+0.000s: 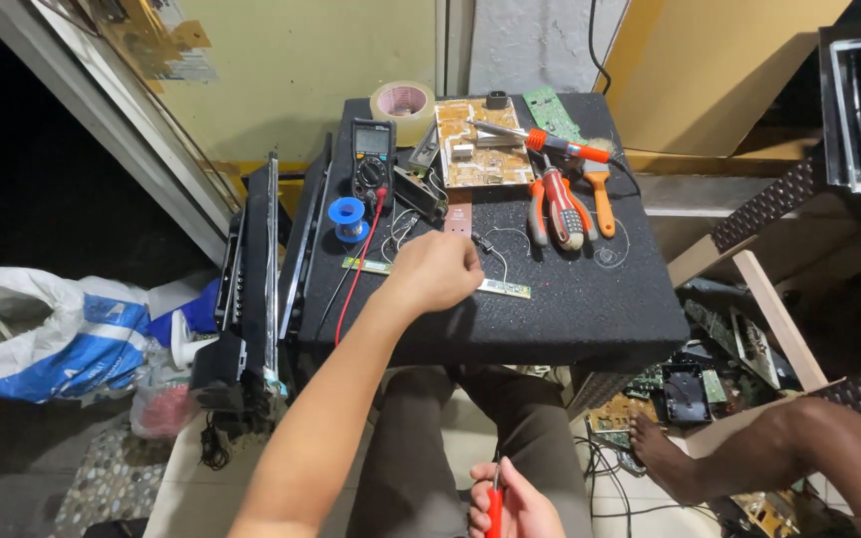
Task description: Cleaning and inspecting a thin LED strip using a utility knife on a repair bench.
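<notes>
My left hand [437, 271] reaches over a small black worktable [590, 299], fingers closed near a thin wire and small black part [481, 242]. Under the hand lies a narrow green strip board [503, 288]. Whether the fingers pinch the wire I cannot tell. My right hand [512, 504] is low over my lap, closed around a red-handled tool [494, 510]. Farther back on the table sit a tan circuit board [480, 142], a soldering iron [550, 142], red pliers [560, 206], a multimeter [372, 159] with a red lead, and a blue solder spool [348, 214].
A tape roll [402, 101] stands at the table's back edge. Flat panels [261, 259] lean against the table's left side. A white and blue bag [47, 334] lies on the floor at left. Another person's leg and foot [739, 453] rest beside scrap circuit boards [690, 384] at right.
</notes>
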